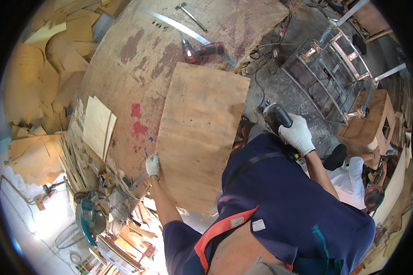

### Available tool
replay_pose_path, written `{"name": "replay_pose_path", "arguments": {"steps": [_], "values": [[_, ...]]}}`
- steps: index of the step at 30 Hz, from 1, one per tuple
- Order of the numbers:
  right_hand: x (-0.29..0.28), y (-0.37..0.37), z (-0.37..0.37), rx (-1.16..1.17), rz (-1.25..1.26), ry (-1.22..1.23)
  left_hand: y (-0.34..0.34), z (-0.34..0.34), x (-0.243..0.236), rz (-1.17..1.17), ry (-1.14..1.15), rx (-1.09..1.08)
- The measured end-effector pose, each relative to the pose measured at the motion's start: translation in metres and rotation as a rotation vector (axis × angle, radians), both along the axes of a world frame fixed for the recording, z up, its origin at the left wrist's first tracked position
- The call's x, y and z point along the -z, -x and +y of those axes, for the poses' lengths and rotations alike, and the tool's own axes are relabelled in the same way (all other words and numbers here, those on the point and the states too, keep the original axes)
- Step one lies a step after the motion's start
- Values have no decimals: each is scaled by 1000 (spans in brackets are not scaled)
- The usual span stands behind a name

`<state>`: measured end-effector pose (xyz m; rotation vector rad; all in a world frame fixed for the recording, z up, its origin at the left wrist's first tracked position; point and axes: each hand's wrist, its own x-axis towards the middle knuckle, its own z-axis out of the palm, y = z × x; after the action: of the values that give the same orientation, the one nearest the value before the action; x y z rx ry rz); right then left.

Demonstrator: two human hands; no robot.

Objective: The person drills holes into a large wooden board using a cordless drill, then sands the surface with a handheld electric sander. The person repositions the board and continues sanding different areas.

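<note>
Your worn desk spreads across the left and middle. One plywood board lies flat on its near right part; it looks stiff, moderately light and rough rather than slippery, best held by its two long edges. One metal ruler lies beyond it. Your left hand is at the board's left edge; you cannot tell whether its fingers pinch it. Your right hand has its fingers wrapped around one dark power tool, right of the board. Far off lie one drill and one hammer.
</note>
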<state>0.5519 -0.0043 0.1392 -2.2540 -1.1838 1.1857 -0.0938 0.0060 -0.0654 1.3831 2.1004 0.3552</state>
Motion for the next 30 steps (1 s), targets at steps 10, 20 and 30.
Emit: {"name": "replay_pose_path", "arguments": {"steps": [10, 20, 30], "values": [[-1, -15, 39, 53, -92, 6, -22, 130, 16, -65, -71, 117], [16, 37, -15, 315, -92, 49, -22, 203, 22, -16, -44, 366], [15, 169, -105, 553, -147, 46, -22, 255, 46, 46, -100, 425]]}}
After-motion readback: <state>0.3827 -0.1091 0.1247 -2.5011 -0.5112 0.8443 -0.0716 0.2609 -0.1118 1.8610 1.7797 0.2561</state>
